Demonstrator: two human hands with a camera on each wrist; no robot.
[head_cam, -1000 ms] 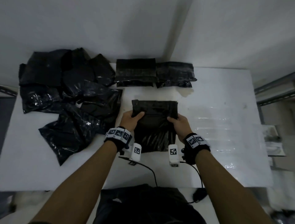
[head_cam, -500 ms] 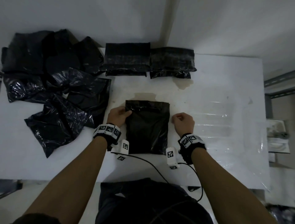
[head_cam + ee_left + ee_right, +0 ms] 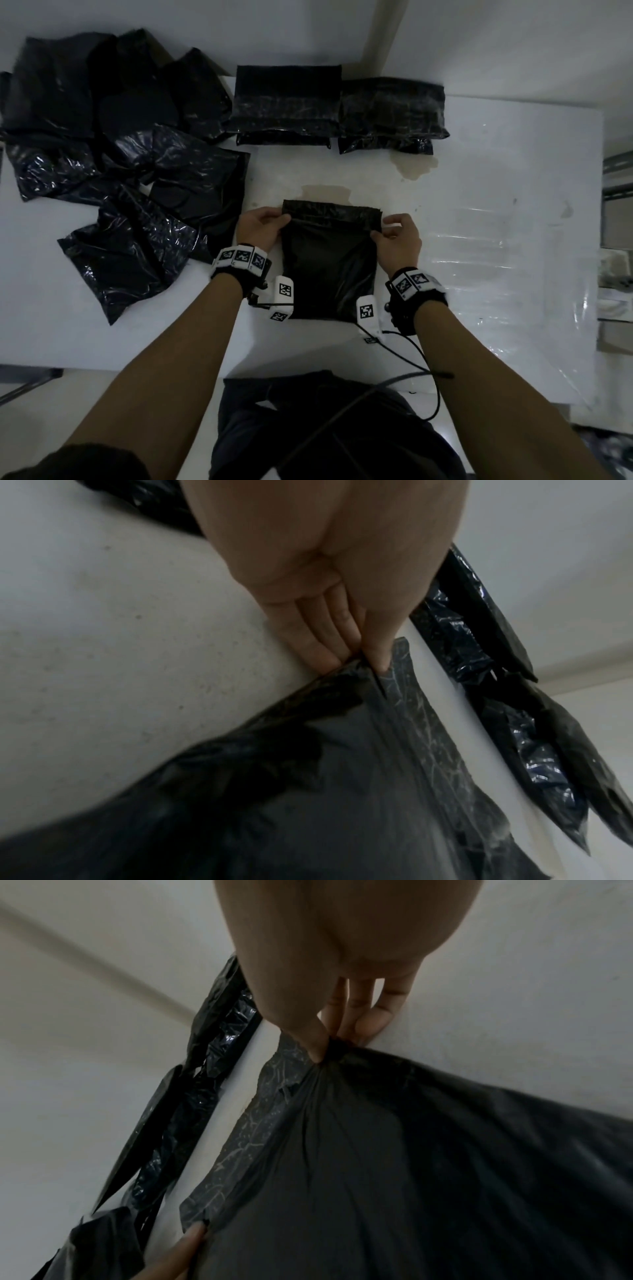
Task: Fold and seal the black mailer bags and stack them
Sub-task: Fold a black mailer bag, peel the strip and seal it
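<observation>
While my left hand and right hand pinch its upper corners, the black mailer bag lies flat on the white bench before me — flap raised, sealed stacks behind, loose bags at left.

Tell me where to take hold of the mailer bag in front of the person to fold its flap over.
Grip the mailer bag at the two far corners of its flap, coming in from either side, as the left hand and right hand do: the strip lies flat across the far edge.
</observation>
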